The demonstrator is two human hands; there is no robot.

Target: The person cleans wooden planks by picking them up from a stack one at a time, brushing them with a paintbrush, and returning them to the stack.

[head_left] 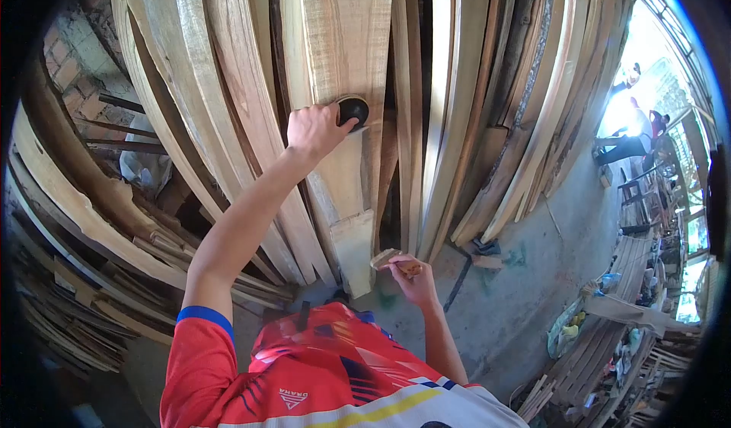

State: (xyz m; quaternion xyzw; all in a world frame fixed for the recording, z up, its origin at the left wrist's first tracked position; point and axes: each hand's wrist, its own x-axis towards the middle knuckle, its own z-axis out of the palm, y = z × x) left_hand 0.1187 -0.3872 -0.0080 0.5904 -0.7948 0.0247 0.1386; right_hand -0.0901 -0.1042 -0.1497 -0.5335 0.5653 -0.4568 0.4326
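Observation:
My left hand (pixel 314 131) reaches up and is closed on a round black pad with a pale rim (pixel 352 113), which rests against a wide, light wooden board (pixel 346 39). Below the pad, the surface continues as a paler strip of wood (pixel 349 177), with a whitish end piece (pixel 354 237) at the bottom. Lower down, near my body, my right hand (pixel 415 282) is closed around a small light-brown wooden-looking piece (pixel 386 259). It is apart from the board, and its exact kind is unclear.
Long planks (pixel 236 70) lean on both sides of the board. Curved rough slabs (pixel 91 199) stand at the left. A dark object and small block (pixel 486 261) lie on the concrete floor (pixel 518 298). Stacked timber (pixel 601 352) lies at right; another person (pixel 638 127) is far back.

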